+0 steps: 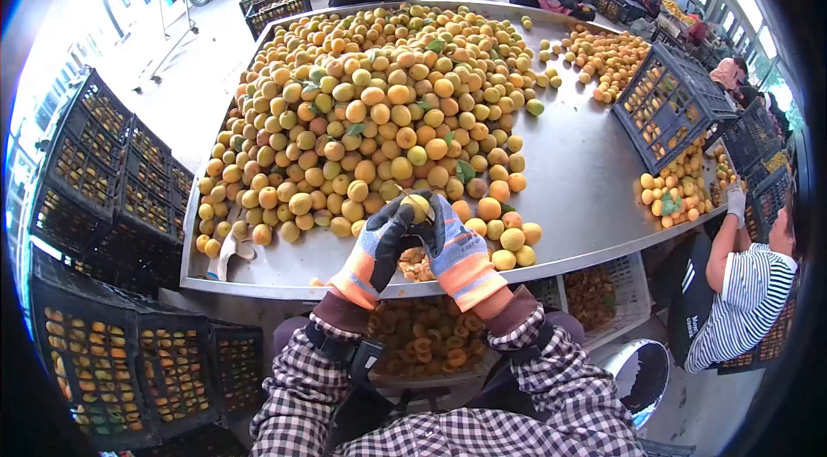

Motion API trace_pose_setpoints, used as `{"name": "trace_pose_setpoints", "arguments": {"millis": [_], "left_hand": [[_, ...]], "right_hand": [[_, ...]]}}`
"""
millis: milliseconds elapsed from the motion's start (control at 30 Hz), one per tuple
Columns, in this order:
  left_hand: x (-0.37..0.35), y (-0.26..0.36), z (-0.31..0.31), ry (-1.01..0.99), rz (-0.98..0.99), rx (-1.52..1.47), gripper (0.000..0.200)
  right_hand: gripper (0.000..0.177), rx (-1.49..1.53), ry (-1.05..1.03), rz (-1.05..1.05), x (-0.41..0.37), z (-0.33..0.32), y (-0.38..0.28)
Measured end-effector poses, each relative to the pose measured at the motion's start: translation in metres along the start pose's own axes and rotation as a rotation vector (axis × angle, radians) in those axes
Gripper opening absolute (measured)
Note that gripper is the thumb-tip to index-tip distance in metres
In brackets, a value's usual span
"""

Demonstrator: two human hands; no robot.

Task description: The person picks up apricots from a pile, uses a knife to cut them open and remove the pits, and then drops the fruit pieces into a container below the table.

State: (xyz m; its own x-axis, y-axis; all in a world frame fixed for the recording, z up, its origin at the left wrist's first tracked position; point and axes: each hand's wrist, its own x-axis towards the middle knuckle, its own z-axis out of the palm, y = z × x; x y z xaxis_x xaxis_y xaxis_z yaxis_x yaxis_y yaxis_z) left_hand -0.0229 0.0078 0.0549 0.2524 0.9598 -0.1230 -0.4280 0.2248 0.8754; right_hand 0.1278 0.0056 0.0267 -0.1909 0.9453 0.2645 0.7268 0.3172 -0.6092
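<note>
Both my hands wear grey-palmed gloves with orange and blue cuffs and meet at the near edge of the metal table (573, 173). Between their fingertips is a yellow-green apricot (419, 207). My left hand (379, 242) is closed on its left side, and my right hand (450, 237) grips it from the right. A thin dark sliver shows by the left fingertips; I cannot tell whether it is a blade or a stem. Just beyond my hands rises a large heap of whole apricots (370, 112). Below my wrists, split apricot halves (426, 336) lie under the table edge.
A white glove (231, 252) lies at the table's left corner. Black crates of fruit (129, 319) stack on my left. A tilted black crate (663, 99) spills apricots at right, beside a person in a striped shirt (758, 293). A white bucket (642, 379) stands below.
</note>
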Motion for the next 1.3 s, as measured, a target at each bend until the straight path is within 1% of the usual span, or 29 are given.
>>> {"name": "trace_pose_setpoints", "arguments": {"millis": [67,133,167,200,233,300,333,400,500,600,667,733,767,800,833,867,900,933,967,1000,1033,1067,1100,1167,1200,1233,1300], "left_hand": [[0.002,-0.004,-0.005,0.005,0.015,0.019,0.038],[0.006,-0.009,-0.008,0.007,0.027,0.041,0.037],[0.008,-0.013,-0.008,0.1,0.09,0.179,0.034],[0.009,-0.014,-0.006,0.195,0.152,0.316,0.031],[0.009,-0.015,-0.005,0.195,0.15,0.316,0.031],[0.009,-0.015,-0.001,0.204,0.253,0.253,0.027],[0.007,-0.011,0.003,0.193,0.246,0.232,0.026],[0.004,-0.01,0.004,0.196,0.228,0.219,0.026],[0.004,-0.011,0.005,0.205,0.226,0.185,0.026],[0.006,-0.018,0.0,0.215,0.257,0.157,0.028],[0.008,-0.025,-0.005,0.215,0.272,0.15,0.029],[0.006,-0.028,-0.011,0.199,0.251,0.165,0.037],[0.005,-0.028,-0.014,0.199,0.251,0.166,0.037],[0.002,-0.022,-0.014,0.135,0.201,0.134,0.04],[0.0,-0.017,-0.013,0.074,0.152,0.103,0.042],[-0.001,-0.013,-0.012,0.02,0.18,0.096,0.047],[-0.002,-0.007,-0.009,0.018,0.183,0.099,0.047],[-0.003,-0.001,-0.005,-0.012,0.15,0.022,0.05],[-0.005,0.004,-0.002,-0.042,0.117,-0.055,0.053],[-0.006,0.006,0.0,-0.032,0.116,-0.066,0.057],[-0.005,0.007,-0.003,-0.029,0.122,-0.066,0.057],[-0.006,0.008,-0.006,-0.022,0.118,-0.068,0.057],[-0.007,0.009,-0.009,-0.015,0.113,-0.071,0.057],[-0.009,0.014,-0.009,0.031,0.156,-0.039,0.054],[-0.008,0.014,-0.012,0.007,0.152,0.025,0.053],[-0.009,0.015,-0.013,-0.018,0.145,0.087,0.052],[-0.01,0.011,-0.009,0.008,0.107,0.042,0.053]], "right_hand": [[0.054,-0.01,-0.018,-0.018,-0.001,0.003,0.005],[0.053,0.01,-0.052,-0.015,-0.001,0.006,0.006],[0.052,0.031,-0.086,-0.015,-0.001,0.007,0.006],[0.047,0.03,-0.129,0.006,-0.002,0.006,0.005],[0.047,0.031,-0.13,0.008,-0.002,0.009,0.008],[0.05,0.101,-0.054,-0.128,0.002,0.014,0.014],[0.05,0.101,-0.053,-0.127,0.001,0.014,0.013],[0.046,0.327,0.002,-0.069,-0.002,0.013,0.009],[0.048,0.4,0.049,-0.087,-0.003,0.019,0.011],[0.045,0.412,-0.019,-0.053,-0.006,0.011,0.002],[0.047,0.391,-0.025,-0.041,-0.008,0.019,0.009],[0.048,0.371,-0.027,-0.027,-0.008,0.019,0.011],[0.046,0.405,-0.032,0.023,-0.005,0.017,0.013],[0.045,0.439,-0.038,0.073,-0.002,0.014,0.013],[0.045,0.441,-0.04,0.073,0.0,0.011,0.012],[0.043,0.578,-0.018,0.088,0.002,0.006,0.01],[0.041,0.712,0.007,0.1,0.005,-0.001,0.007],[0.037,0.786,-0.018,0.182,0.01,-0.012,0.002],[0.034,0.946,-0.058,0.232,0.012,-0.004,0.021],[0.033,1.099,-0.086,0.261,0.011,-0.012,0.022],[0.032,1.251,-0.117,0.29,0.01,-0.022,0.022],[0.036,1.25,-0.141,0.255,0.011,-0.031,0.022],[0.028,1.282,-0.199,0.269,0.006,-0.039,0.017],[0.026,0.64,-0.681,0.092,0.004,-0.081,0.017],[0.034,0.503,-0.709,-0.131,0.001,-0.091,0.009],[0.033,0.522,-0.812,-0.102,0.001,-0.089,0.014],[0.032,0.475,-0.801,-0.023,0.005,-0.092,0.018]]}}
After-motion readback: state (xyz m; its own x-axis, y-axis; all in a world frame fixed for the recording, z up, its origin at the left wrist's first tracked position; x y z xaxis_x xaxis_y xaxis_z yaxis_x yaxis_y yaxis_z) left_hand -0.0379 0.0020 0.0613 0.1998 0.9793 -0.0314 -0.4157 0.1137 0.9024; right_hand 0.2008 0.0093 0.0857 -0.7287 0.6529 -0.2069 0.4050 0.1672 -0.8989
